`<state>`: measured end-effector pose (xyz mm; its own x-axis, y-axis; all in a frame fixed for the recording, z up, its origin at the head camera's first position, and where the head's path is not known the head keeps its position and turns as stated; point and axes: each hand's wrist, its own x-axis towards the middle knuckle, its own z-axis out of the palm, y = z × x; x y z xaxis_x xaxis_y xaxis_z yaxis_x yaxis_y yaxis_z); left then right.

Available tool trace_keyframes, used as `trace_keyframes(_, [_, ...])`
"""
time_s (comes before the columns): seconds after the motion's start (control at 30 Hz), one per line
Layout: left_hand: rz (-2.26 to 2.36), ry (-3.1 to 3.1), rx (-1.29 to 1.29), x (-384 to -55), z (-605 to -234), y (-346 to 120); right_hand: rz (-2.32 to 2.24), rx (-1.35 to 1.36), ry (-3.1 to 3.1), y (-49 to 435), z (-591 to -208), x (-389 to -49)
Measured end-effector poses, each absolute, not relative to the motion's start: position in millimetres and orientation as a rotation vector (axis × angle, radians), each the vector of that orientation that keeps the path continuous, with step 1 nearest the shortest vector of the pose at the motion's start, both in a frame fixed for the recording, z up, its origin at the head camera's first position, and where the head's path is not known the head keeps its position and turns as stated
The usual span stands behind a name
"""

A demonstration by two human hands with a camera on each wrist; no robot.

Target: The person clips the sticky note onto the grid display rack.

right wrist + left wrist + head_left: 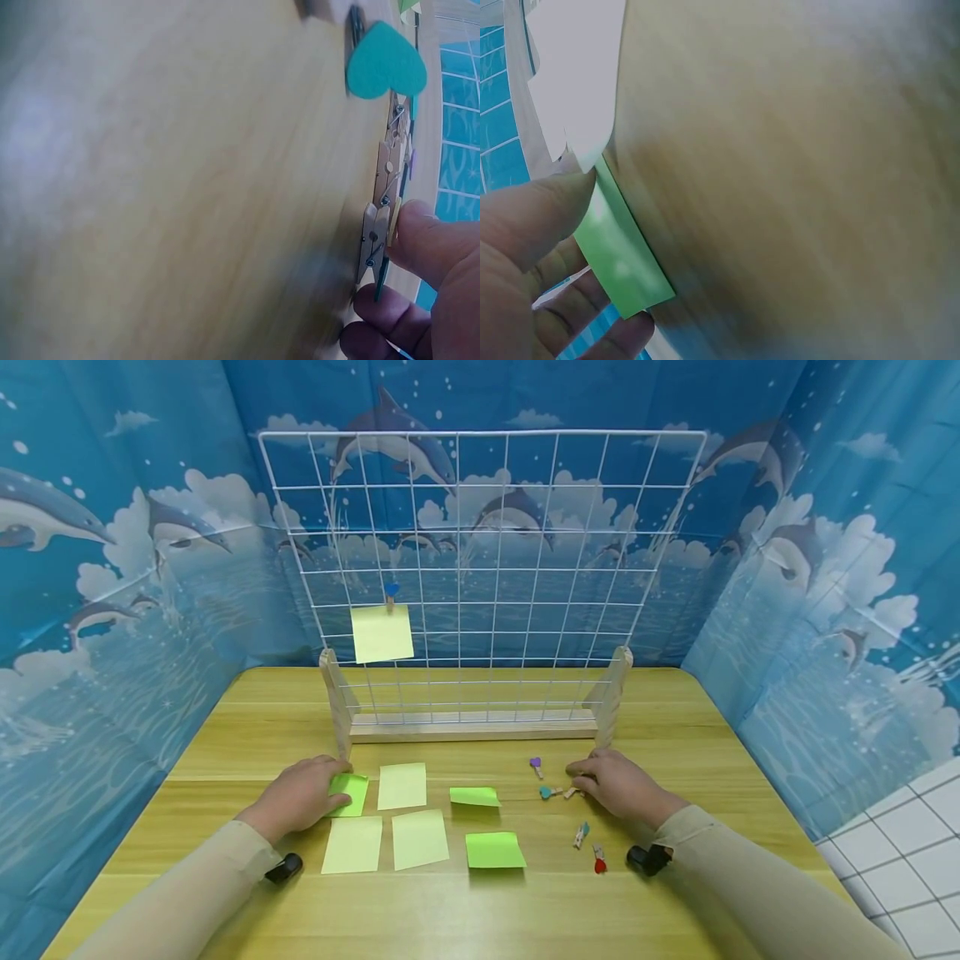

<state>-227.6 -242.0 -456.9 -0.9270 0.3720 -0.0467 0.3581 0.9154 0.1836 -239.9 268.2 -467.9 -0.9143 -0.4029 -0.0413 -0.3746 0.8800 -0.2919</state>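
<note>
My left hand (pixel 300 795) pinches a bright green sticky note (pixel 622 255), thumb at one edge and fingertips at the opposite one. Pale yellow notes (pixel 402 786) lie beside and below it on the table. My right hand (pixel 621 783) holds a small wooden clothespin (pixel 373 238) between thumb and forefinger. Around that hand lie clothespins with hearts: a purple one (pixel 536 766), a teal one (pixel 547 792), a blue-green one (pixel 581 835) and a red one (pixel 599 859). Two more green notes (pixel 495 850) with raised edges lie mid-table.
A white wire grid (pixel 495 568) stands in a wooden base (pixel 472 727) at the back. One yellow note (pixel 382 633) hangs on it from a blue-heart clothespin (pixel 391 593). Blue dolphin curtains (pixel 112 568) enclose the wooden table (pixel 420 918). White tiles (pixel 907 852) show at right.
</note>
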Motion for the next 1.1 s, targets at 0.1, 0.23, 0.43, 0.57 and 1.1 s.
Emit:
trace_keyframes(0.1, [0.265, 3.000, 0.583, -227, -457, -242, -0.435, -0.615, 2.943, 269, -467, -240])
trace_keyframes(0.23, [0.285, 3.000, 0.583, -227, -455, -244, -0.443, -0.611, 2.932, 270, -466, -239])
trace_keyframes(0.43, [0.315, 2.993, 0.523, -226, -450, -248, -0.429, -0.609, 2.927, 275, -467, -239])
trace_keyframes(0.57, [0.304, 2.996, 0.503, -227, -451, -251, -0.409, -0.659, 2.952, 277, -466, -239])
trace_keyframes(1.1, [0.404, 2.971, 0.369, -231, -455, -256, -0.448, -0.750, 2.866, 286, -460, -237])
